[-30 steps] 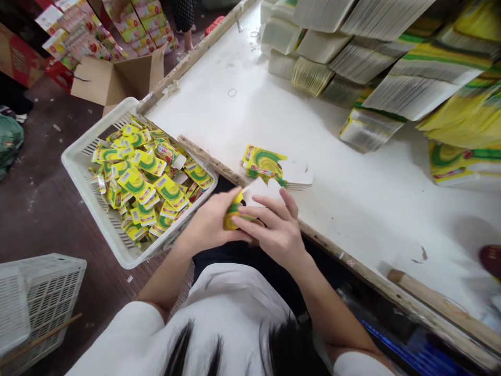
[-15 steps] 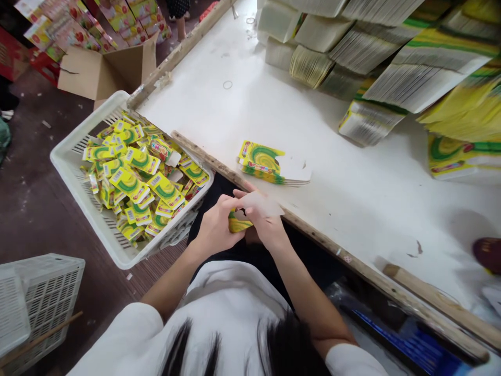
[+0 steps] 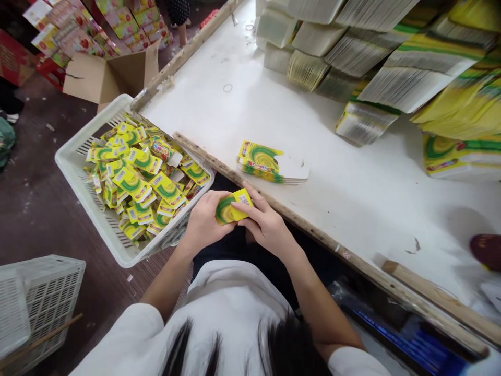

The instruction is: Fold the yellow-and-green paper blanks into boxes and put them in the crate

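Between my two hands, just off the table's near edge, is a small yellow and green box (image 3: pixel 234 205) with a barcode at its right end. My left hand (image 3: pixel 204 219) grips its left end. My right hand (image 3: pixel 266 222) pinches the barcode end, with the thumb across the front and fingers behind. On the table ahead lies a short stack of flat printed cartons (image 3: pixel 260 161), white flaps toward the right. To the left, a white plastic basket (image 3: pixel 94 223) holds many folded boxes (image 3: pixel 133 183) of the same print.
Bundles of flat cartons (image 3: pixel 352 52) are piled at the table's far right. A wooden strip (image 3: pixel 305 222) edges the white table (image 3: pixel 203 109). An open cardboard box (image 3: pixel 105 78) stands beyond the basket. Another white crate (image 3: pixel 55 292) sits on the floor at lower left.
The carton in my hands, whose white flap stuck out to the right, is now a closed-looking box showing its yellow barcode face. My right fingers have shifted onto that end.
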The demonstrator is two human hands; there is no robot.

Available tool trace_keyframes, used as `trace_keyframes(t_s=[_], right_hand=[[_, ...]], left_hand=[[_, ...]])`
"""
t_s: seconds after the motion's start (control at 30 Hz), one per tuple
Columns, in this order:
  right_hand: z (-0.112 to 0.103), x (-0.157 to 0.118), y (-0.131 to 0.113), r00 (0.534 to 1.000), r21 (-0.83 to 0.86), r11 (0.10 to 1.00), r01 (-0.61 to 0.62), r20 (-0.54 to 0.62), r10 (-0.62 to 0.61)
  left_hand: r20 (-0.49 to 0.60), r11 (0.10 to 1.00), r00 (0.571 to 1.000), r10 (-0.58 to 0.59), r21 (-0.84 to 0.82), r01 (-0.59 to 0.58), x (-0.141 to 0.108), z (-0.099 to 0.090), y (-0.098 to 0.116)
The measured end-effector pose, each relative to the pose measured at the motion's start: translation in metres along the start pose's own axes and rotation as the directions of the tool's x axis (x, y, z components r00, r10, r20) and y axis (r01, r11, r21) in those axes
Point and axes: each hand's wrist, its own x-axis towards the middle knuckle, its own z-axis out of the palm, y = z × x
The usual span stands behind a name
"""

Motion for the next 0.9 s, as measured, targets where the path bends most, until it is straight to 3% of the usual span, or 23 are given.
trace_keyframes(t_s=[0.13,0.2,0.33,0.4,0.43,0.5,0.53,0.6,0.67,0.77,0.9], right_hand=[[-0.011,0.000,-0.001,0.996,-0.030,0.999,-0.012,0.092,0.014],[-0.011,0.002,-0.004,0.996,-0.033,0.999,-0.029,0.083,0.032],[-0.001,0.011,-0.006,0.996,-0.007,0.998,-0.067,-0.067,0.066],[0.000,0.018,0.001,0.983,-0.007,0.997,-0.072,-0.169,0.070],[-0.002,0.022,0.007,0.968,-0.043,0.995,-0.089,-0.240,0.076],[-0.011,0.030,0.024,0.913,-0.190,0.964,-0.188,-0.395,0.101],[-0.016,0.035,0.033,0.890,-0.282,0.922,-0.264,-0.440,0.120],[-0.024,0.043,0.050,0.878,-0.434,0.809,-0.397,-0.437,0.196],[-0.027,0.049,0.061,0.878,-0.526,0.717,-0.457,-0.393,0.272],[-0.026,0.053,0.063,0.884,-0.569,0.683,-0.458,-0.372,0.282],[-0.027,0.046,0.043,0.879,-0.541,0.713,-0.446,-0.417,0.233]], left_hand=[[0.036,0.999,0.999,0.040,-0.012,-0.039,0.004,-0.008,0.000],[0.046,0.998,0.997,0.062,-0.022,-0.061,0.008,-0.006,0.005],[-0.003,1.000,1.000,0.026,-0.007,-0.026,0.011,-0.006,0.007],[-0.122,0.998,0.991,-0.048,0.034,0.052,0.011,-0.016,-0.005],[-0.220,0.992,0.971,-0.089,0.067,0.106,0.010,-0.024,-0.016],[-0.528,0.963,0.838,-0.137,0.128,0.238,0.008,-0.042,-0.040],[-0.616,0.949,0.776,-0.136,0.143,0.280,0.007,-0.050,-0.051],[-0.653,0.943,0.738,-0.169,0.112,0.315,0.005,-0.057,-0.064],[-0.567,0.948,0.790,-0.233,0.048,0.314,0.004,-0.050,-0.063],[-0.319,0.947,0.892,-0.320,-0.151,0.285,0.003,-0.020,-0.046],[0.005,0.813,0.936,-0.352,-0.493,0.308,0.006,0.023,-0.026]])
